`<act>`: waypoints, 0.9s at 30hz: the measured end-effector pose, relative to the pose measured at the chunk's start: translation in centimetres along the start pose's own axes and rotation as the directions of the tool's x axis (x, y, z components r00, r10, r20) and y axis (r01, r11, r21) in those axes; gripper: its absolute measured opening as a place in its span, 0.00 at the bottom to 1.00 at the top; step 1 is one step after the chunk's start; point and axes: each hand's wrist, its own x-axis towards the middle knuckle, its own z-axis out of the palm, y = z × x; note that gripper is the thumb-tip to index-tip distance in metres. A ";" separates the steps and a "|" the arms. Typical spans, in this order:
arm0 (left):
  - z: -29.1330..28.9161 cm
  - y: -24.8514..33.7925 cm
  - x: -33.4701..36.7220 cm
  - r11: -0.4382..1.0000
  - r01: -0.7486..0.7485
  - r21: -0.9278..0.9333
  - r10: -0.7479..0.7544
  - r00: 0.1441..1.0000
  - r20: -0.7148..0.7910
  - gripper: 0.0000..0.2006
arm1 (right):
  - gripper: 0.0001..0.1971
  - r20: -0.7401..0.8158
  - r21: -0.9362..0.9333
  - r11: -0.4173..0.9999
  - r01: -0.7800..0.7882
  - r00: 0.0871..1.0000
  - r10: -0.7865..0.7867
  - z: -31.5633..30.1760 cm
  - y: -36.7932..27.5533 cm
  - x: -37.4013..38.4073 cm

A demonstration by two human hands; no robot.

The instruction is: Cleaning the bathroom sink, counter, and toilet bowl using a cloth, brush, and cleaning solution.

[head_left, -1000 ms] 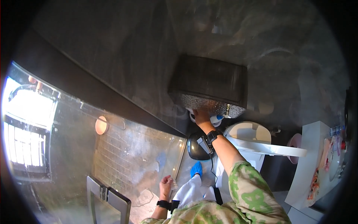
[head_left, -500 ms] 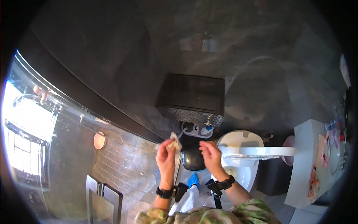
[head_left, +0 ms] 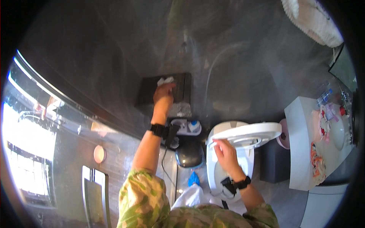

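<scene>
My left hand (head_left: 164, 97) is stretched forward, its fingers closed on a crumpled whitish cloth or tissue (head_left: 165, 80). That cloth is pressed against the top of a dark box (head_left: 182, 85) on the grey wall, whose front has a textured band. My right hand (head_left: 227, 155) hovers over the white toilet (head_left: 249, 163), in front of its raised seat (head_left: 262, 130). Its fingers are loosely bent and partly apart, with nothing visible in them. Whether it touches the seat I cannot tell. A black strap with a small device sits on each wrist.
Below the box are a white holder (head_left: 185, 128) and a black bin (head_left: 189, 155). A glass shower partition (head_left: 125, 140) stands at left. On the right, a white counter (head_left: 298, 152) bears cloths and bottles, beside a pink basin (head_left: 283, 135) and a dark cabinet (head_left: 277, 165).
My left hand has moved forward and up with the cloth, from above the bin onto the box top. The right hand has shifted slightly right and down. The view has turned rightward.
</scene>
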 end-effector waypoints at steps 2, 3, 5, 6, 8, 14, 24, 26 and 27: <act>-1.0 0.2 -0.6 0.977 0.054 -0.204 -0.058 0.998 -0.010 0.13 | 0.10 0.053 0.021 0.999 -0.048 0.997 0.047 0.1 -0.9 1.3; -1.8 0.2 -1.3 0.979 0.070 -0.191 -0.072 0.997 -0.006 0.13 | 0.11 0.057 0.084 0.994 -0.064 0.997 0.059 0.7 -1.0 1.7; -2.4 1.7 -3.9 0.867 0.076 -0.493 -0.194 0.962 -0.193 0.12 | 0.11 0.072 0.125 0.986 -0.114 0.992 0.105 1.4 0.1 0.7; -3.6 3.0 -6.1 0.855 0.156 -0.494 -0.272 0.946 -0.173 0.11 | 0.11 0.117 0.162 0.973 -0.166 0.982 0.148 2.0 0.4 -0.3; -3.1 1.9 -11.5 0.870 0.171 -0.463 -0.267 0.952 -0.150 0.11 | 0.11 0.249 0.176 0.945 -0.277 0.941 0.229 3.1 1.6 -3.0; 0.1 -4.7 -32.4 0.568 0.680 -0.464 -0.709 0.690 0.144 0.09 | 0.10 0.489 0.030 0.931 -0.364 0.818 0.304 5.5 3.5 -12.1; 4.4 -10.9 -46.8 0.048 0.901 -0.431 -0.929 0.199 0.313 0.07 | 0.10 0.594 -0.275 0.856 -0.437 0.624 0.509 7.6 11.0 -25.3; 7.0 -14.9 -47.9 0.039 0.929 -0.369 -0.937 0.162 0.310 0.07 | 0.12 0.592 -0.297 0.819 -0.491 0.577 0.562 9.8 13.0 -26.9; 8.6 -16.9 -48.4 0.073 0.959 -0.274 -0.941 0.157 0.299 0.08 | 0.12 0.591 -0.304 0.811 -0.500 0.569 0.572 11.4 14.5 -27.3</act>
